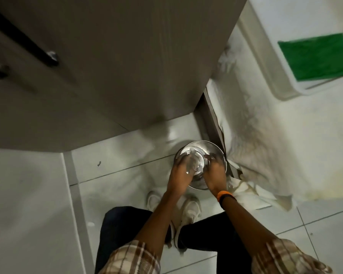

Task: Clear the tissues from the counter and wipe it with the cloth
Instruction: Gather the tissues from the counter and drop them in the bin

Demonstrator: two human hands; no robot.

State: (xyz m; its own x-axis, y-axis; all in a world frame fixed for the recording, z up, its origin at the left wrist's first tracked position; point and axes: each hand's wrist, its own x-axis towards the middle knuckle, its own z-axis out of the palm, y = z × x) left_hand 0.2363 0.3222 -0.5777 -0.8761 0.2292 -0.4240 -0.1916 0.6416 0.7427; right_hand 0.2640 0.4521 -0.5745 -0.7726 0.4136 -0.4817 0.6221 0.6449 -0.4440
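Both hands reach down into a round shiny metal bin [200, 165] standing on the pale tiled floor [115, 175]. The left hand [179, 175] has its fingers curled around crumpled white tissue [190, 167] at the bin's mouth. The right hand [214, 175], an orange band [224, 195] on its wrist, bends its fingers inside the rim; whether they grip anything I cannot tell. A green rectangular cloth [315, 56] lies on the white desk [315, 119], well apart.
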